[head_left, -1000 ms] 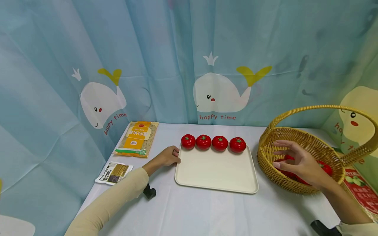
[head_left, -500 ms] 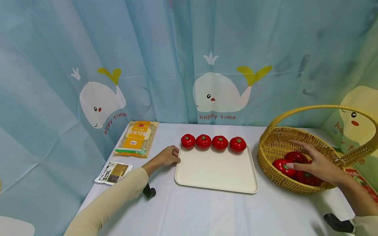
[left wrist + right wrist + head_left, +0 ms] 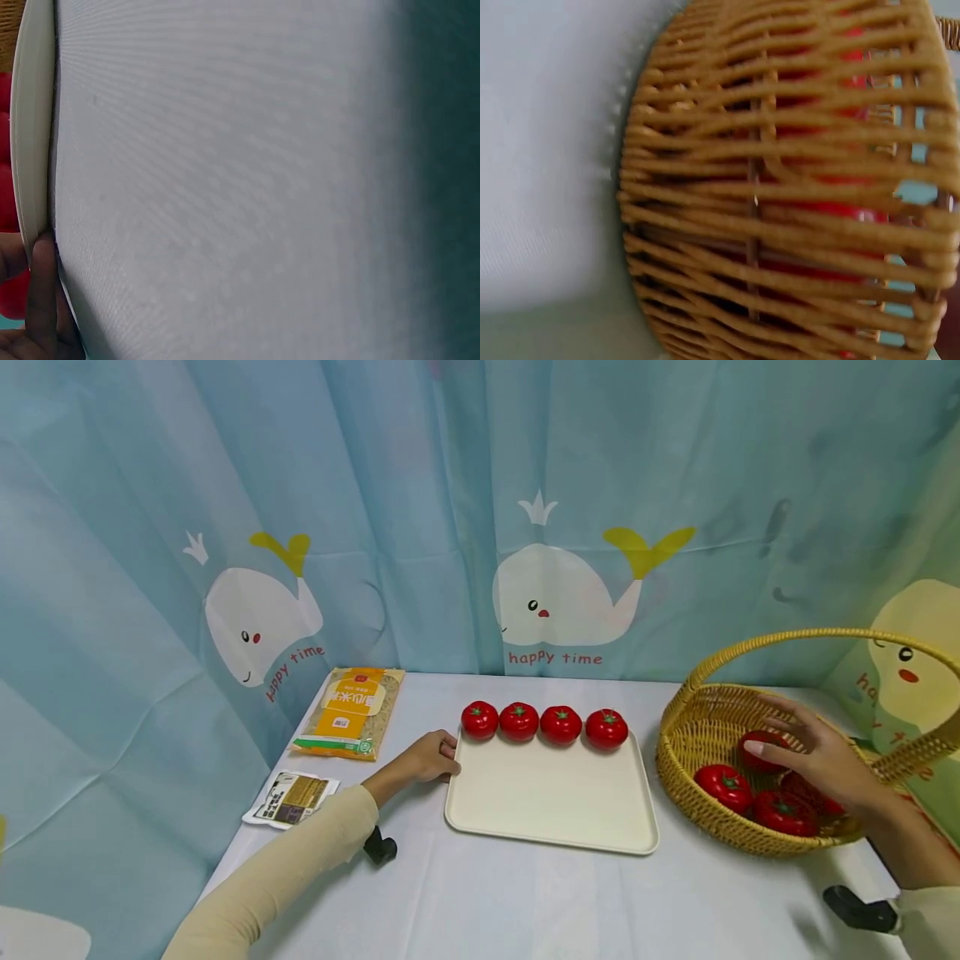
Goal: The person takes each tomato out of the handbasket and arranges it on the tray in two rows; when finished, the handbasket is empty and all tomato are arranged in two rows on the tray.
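I have left hand (image 3: 432,756) pinching tray (image 3: 551,797) edge, right hand (image 3: 831,764) grip clamped on tomato (image 3: 756,763) in wicker basket (image 3: 678,789) right of tray.

**My left hand (image 3: 427,757) on the tray (image 3: 551,797), my right (image 3: 828,760) on a tomato (image 3: 763,737)**

The cream tray lies flat; I pinch its rim at the left end. Four glossy red tomatoes (image 3: 518,722) with green stem ends line its far edge. The one I grip, thumb across its near side, is in the woven basket (image 3: 693,806), which stands upright, handle up. At least three more tomatoes (image 3: 784,814) lie beside it, one partly behind my hand.
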`<state>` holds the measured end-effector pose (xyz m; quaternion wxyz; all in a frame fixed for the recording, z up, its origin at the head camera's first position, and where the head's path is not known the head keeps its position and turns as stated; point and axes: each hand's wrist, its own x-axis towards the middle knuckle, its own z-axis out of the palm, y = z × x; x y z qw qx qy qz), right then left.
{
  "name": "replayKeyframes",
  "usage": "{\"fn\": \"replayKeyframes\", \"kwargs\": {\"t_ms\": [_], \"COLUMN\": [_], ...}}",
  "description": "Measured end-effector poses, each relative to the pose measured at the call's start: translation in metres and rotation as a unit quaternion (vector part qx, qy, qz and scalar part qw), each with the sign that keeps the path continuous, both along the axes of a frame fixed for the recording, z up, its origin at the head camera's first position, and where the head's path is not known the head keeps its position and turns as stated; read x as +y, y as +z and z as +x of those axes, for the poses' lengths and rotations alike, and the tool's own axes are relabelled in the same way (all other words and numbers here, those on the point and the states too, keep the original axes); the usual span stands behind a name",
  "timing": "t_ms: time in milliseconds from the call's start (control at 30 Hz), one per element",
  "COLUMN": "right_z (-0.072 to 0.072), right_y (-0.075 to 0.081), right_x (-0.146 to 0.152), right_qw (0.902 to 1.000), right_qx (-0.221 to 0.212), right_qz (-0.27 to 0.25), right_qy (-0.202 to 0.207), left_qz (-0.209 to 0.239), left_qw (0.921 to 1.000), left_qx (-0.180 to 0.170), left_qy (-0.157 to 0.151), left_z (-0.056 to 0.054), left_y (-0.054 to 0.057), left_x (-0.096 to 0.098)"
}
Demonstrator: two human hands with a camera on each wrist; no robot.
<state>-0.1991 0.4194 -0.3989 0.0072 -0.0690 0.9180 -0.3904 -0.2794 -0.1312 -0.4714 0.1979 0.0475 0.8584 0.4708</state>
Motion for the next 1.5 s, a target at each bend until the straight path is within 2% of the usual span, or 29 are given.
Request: {"fn": "replayKeyframes", "kwargs": {"t_ms": [200,433,600,900,1167,1500], "right_z": [-0.002,-0.006,-0.01,-0.018,-0.029,-0.04], "right_y": [0.001,0.002,0.001,0.003,0.007,0.006], "right_x": [0.014,0.021,0.027,0.03,0.014,0.005], "right_qw": [0.9993,0.9997,0.9997,0.9945,0.9906,0.9934], "right_qx": [0.03,0.017,0.011,-0.047,-0.1,-0.07], "right_qz": [-0.021,0.003,0.018,0.085,0.072,0.061], "right_qy": [0.0,-0.02,0.014,0.038,0.06,0.068], "left_qz": [-0.004,-0.007,-0.009,0.0,0.0,-0.006], "left_qw": [1.0,1.0,1.0,1.0,1.0,1.0], "left_qx": [0.003,0.0,-0.001,0.001,0.001,0.0], "left_qy": [-0.001,0.0,0.001,-0.005,-0.001,0.0], "left_z": [0.0,0.0,0.001,0.0,0.001,0.001], "left_y": [0.0,0.001,0.001,0.0,0.001,0.0], "left_x": [0.001,0.001,0.001,0.0,0.0,0.001]}}
